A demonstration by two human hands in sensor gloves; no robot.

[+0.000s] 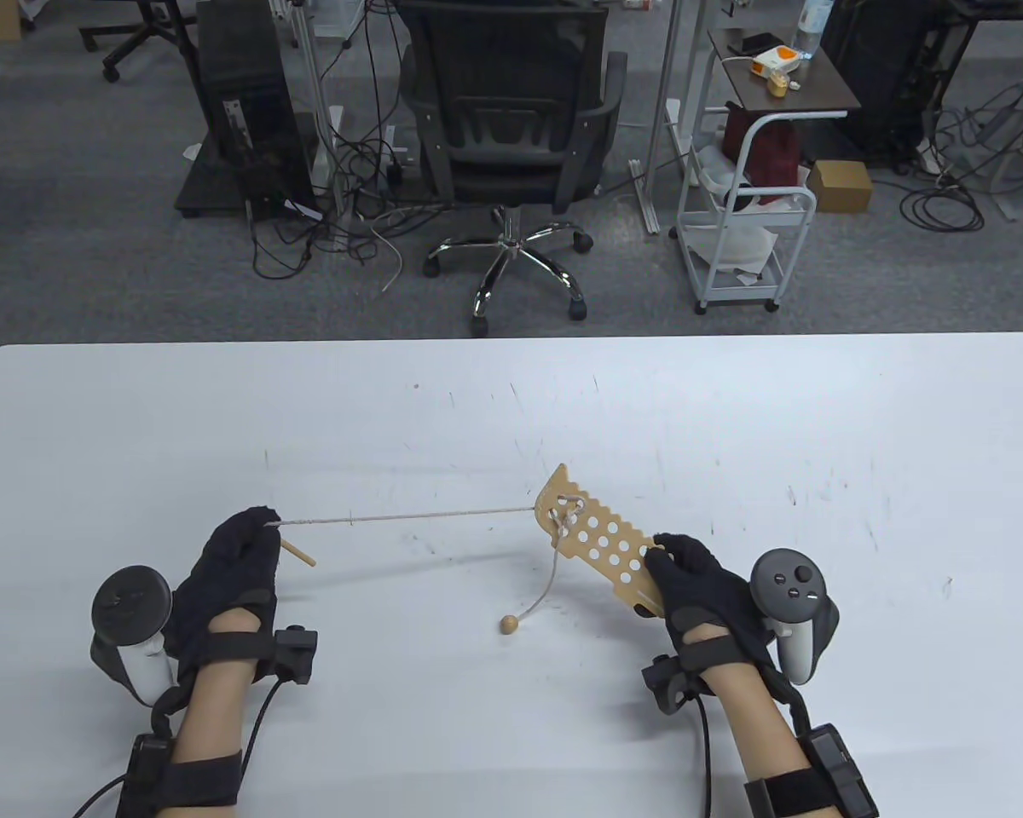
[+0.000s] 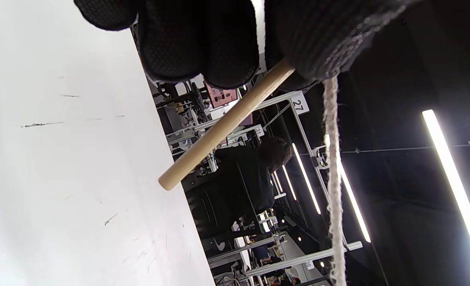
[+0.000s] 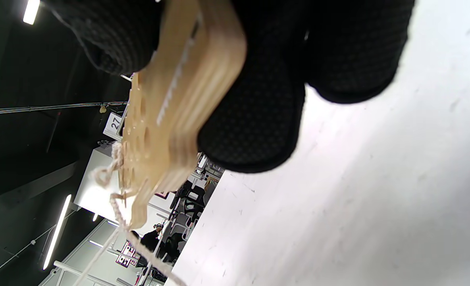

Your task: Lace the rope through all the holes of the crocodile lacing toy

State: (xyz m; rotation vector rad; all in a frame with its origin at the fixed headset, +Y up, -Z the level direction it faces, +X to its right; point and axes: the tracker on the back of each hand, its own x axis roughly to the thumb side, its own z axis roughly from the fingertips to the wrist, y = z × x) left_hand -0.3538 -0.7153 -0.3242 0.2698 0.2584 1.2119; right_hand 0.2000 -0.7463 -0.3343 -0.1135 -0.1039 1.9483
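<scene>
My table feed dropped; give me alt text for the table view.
On a white table, the right hand grips the crocodile board while the left hand pulls the rope taut leftward, holding its wooden needle.

The tan wooden crocodile (image 1: 601,538), dotted with holes, is tilted above the table at right. Pale rope (image 1: 409,516), laced at its far end, stretches taut leftward to a wooden needle (image 1: 295,552); a bead-tipped tail (image 1: 509,625) hangs near.
</scene>
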